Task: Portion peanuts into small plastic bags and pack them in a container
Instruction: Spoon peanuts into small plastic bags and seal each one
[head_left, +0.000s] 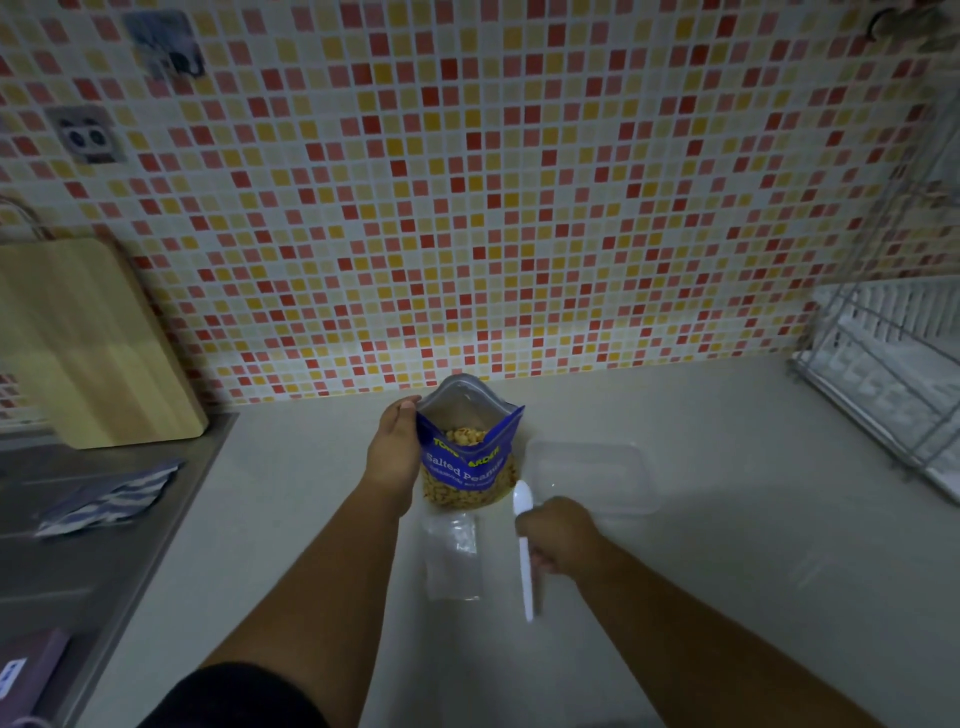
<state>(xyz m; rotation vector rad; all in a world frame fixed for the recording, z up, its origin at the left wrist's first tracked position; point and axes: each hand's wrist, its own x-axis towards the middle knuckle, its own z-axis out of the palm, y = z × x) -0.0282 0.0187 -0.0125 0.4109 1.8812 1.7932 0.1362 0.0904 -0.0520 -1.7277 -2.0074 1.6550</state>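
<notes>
Peanut pouch stands open mid-frame, left hand curled round its left edge. Right hand grips the spoon, bowl pointing up-frame toward it

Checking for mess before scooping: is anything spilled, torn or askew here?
Nothing stands out. The salted peanuts pouch stands upright and open, held by the left hand; no peanuts lie on the counter. The right hand grips the white spoon.
</notes>
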